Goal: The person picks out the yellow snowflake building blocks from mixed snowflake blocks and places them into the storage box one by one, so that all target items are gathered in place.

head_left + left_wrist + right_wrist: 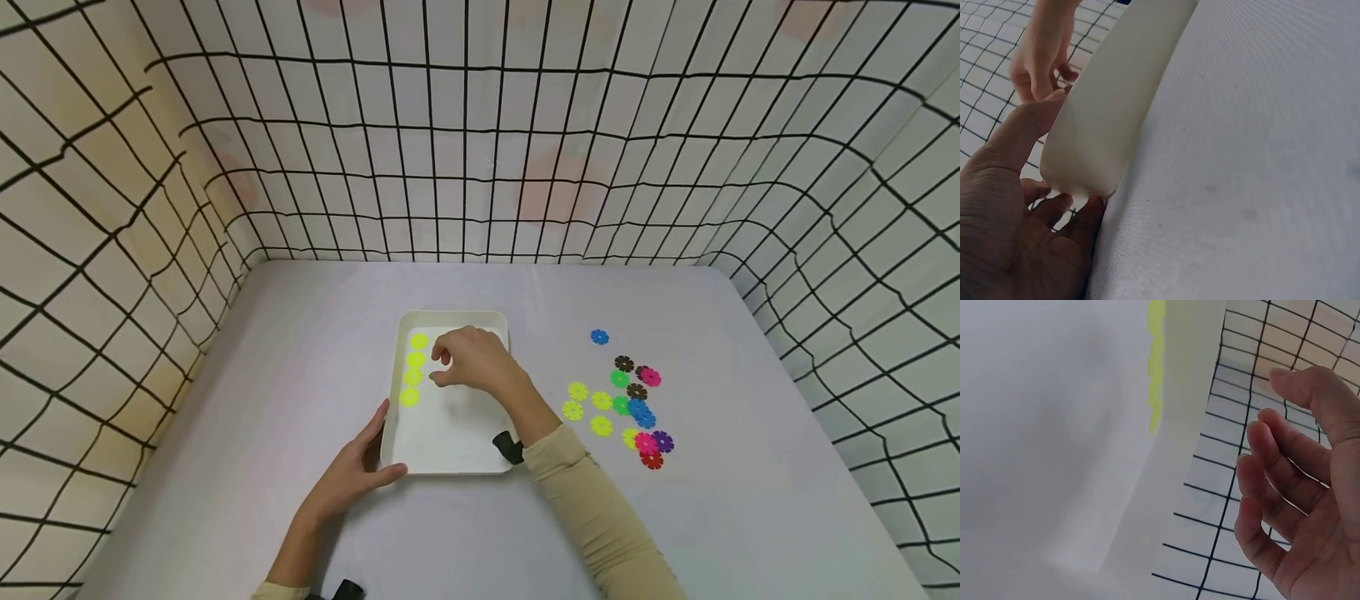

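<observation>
A white rectangular tray [450, 442] lies on the table, seen from its side in the left wrist view. Along its left inner edge, several yellow notched discs [413, 377] form a column; they show as a yellow strip [1156, 362] in the right wrist view. My left hand [348, 475] grips the tray's near-left corner, thumb at the rim and fingers along the outer wall. Over the tray, just right of the column, hovers my right hand [474, 360]. Its fingers [1266, 481] are loosely bent, thumb apart from them, with nothing between.
Right of the tray, loose yellow discs [602, 401] are scattered beside blue, green, brown, pink, purple and red ones, some overlapping. One blue disc [599, 337] lies farther back. Black wire mesh [480, 150] encloses the white table [300, 333] at the back and sides.
</observation>
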Motion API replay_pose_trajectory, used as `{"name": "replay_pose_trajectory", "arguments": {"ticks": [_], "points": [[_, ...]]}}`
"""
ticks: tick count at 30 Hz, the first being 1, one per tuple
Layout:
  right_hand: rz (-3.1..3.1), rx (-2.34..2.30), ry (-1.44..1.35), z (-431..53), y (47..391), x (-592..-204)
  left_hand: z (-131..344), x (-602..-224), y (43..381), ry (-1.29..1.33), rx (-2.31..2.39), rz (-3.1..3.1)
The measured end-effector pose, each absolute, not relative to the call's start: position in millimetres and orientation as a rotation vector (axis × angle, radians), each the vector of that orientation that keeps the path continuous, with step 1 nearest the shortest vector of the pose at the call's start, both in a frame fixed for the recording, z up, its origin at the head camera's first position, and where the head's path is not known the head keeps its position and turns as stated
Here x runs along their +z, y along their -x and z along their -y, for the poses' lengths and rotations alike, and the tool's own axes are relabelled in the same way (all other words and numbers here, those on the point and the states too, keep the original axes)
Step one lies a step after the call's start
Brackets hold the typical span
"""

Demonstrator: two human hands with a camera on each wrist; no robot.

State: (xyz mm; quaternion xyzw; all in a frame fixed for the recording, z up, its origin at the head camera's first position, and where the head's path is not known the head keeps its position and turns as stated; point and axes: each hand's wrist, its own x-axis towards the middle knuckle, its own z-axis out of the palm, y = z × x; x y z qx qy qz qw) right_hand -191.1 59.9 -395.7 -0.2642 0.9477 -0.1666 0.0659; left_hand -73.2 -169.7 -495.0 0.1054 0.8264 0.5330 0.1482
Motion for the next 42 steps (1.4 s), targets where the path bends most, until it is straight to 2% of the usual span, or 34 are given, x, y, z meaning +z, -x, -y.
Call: {"name": "replay_pose_trajectory", "arguments": {"ticks": [14, 22, 42], "points": [[-2.951, -0.606, 0.591, -121.6, 187.5, -393.6, 171.1, -495.4, 71.3, -0.343, 1.585, -2.340], [-2.963, -0.639, 0.438, -151.9, 172.9, -394.5, 170.7, -495.0, 70.5, -0.346, 1.604, -2.318], [-2.933, -0.653, 0.219, -198.2, 135.3, -432.4, 170.2, -493.4, 71.2, -0.350, 1.583, -2.343]]}}
